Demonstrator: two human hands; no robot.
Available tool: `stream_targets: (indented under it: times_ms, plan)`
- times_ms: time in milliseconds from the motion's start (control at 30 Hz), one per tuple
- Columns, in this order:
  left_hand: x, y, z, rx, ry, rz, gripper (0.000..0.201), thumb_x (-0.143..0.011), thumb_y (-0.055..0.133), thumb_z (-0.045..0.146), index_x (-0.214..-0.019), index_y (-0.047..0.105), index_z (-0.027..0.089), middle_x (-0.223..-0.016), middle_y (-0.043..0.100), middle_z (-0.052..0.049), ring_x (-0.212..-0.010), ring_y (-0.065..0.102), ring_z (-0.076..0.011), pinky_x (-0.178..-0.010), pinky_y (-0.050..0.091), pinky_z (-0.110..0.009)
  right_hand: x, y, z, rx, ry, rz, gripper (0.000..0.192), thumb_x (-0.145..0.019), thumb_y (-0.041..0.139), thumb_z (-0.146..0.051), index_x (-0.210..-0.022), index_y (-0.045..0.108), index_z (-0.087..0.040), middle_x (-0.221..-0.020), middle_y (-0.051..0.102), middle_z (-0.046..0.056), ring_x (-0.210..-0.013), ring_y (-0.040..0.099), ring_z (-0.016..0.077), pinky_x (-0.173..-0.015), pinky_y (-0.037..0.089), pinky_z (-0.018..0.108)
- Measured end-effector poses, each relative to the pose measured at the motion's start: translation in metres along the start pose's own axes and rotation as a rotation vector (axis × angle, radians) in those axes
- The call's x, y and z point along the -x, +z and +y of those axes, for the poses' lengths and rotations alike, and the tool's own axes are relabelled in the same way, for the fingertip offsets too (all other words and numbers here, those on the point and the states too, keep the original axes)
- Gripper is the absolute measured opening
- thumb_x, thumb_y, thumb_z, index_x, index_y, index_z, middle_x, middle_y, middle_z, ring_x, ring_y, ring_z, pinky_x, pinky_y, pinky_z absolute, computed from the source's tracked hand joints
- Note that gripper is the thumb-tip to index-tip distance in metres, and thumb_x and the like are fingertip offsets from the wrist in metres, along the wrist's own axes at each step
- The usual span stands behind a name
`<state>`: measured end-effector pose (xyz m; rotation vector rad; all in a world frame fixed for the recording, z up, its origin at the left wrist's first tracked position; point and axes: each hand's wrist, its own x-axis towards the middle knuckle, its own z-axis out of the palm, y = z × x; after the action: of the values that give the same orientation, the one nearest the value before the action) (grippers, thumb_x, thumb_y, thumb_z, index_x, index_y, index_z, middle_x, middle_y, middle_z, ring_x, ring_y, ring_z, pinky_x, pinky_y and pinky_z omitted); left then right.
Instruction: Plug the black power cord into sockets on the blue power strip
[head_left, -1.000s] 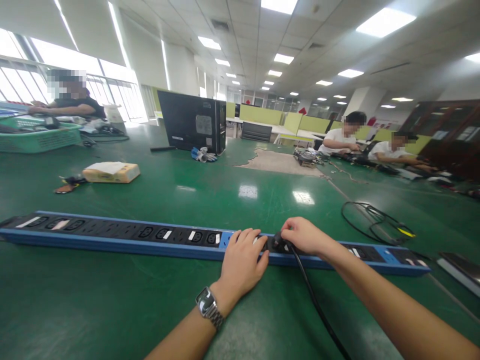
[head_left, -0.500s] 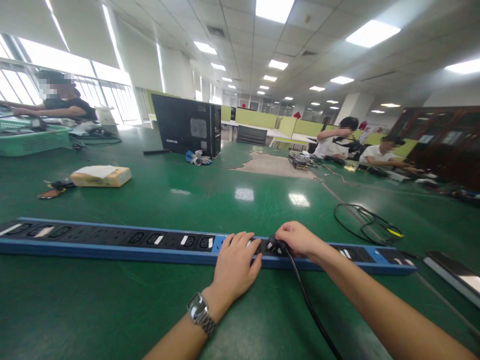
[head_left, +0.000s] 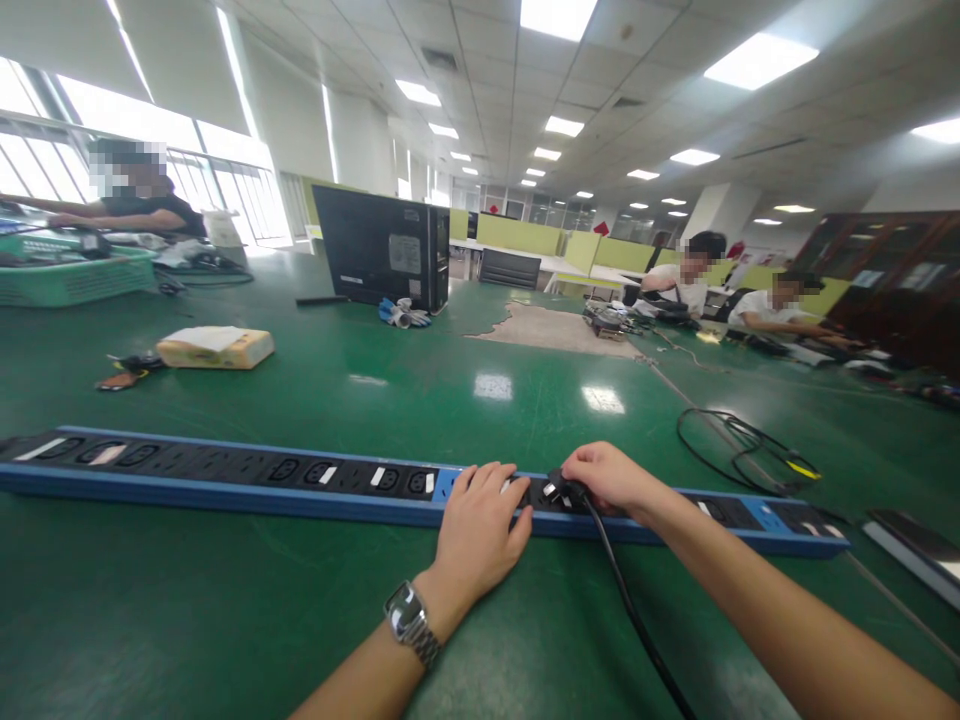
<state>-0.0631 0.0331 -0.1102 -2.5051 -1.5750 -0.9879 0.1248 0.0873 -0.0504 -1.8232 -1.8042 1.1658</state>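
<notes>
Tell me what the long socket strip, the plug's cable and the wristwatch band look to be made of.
Socket strip: blue casing with an even painted sheen, probably coated metal, possibly plastic; its black socket face looks like matte plastic.
Cable: black and bending freely from the plug pinched in the right hand, so a rubber or PVC jacket.
Watch band on the left wrist: shiny silvery links, most likely steel.

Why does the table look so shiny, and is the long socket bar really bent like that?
Head view: ceiling lights glare off the green table; the wide lens bows the power strip and stretches the edges; the right hand and the plug stay sharp.
</notes>
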Motion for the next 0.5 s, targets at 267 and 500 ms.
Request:
stream_targets:
  times_ms: [267, 500]
  plan:
    - [-0.001, -0.001, 0.001, 0.005, -0.001, 0.005, 0.030, -0.087, 0.053, 0.028, -0.115, 0.063, 0.023, -0.124, 0.061, -0.008, -0.117, 0.051, -0.0268, -0.104, 0.034, -0.049, 0.002, -0.002, -0.022, 0.393, -0.167, 0.073, 0.016, -0.069, 0.053, -0.021, -0.069, 0.068, -0.015, -0.048, 0.059, 0.000, -0.047, 0.052, 0.0107, -0.046, 0.032, 0.020]
    - [-0.001, 0.000, 0.001, -0.006, 0.001, -0.005, 0.031, -0.088, 0.052, 0.028, -0.116, 0.062, 0.023, -0.125, 0.060, -0.008, -0.118, 0.050, -0.0268, -0.105, 0.034, -0.049, 0.007, 0.005, -0.041, 0.695, -0.232, 0.097, 0.020, -0.071, 0.054, -0.021, -0.073, 0.072, -0.014, -0.075, 0.072, 0.012, -0.066, 0.063, 0.0176, -0.055, 0.037, 0.024]
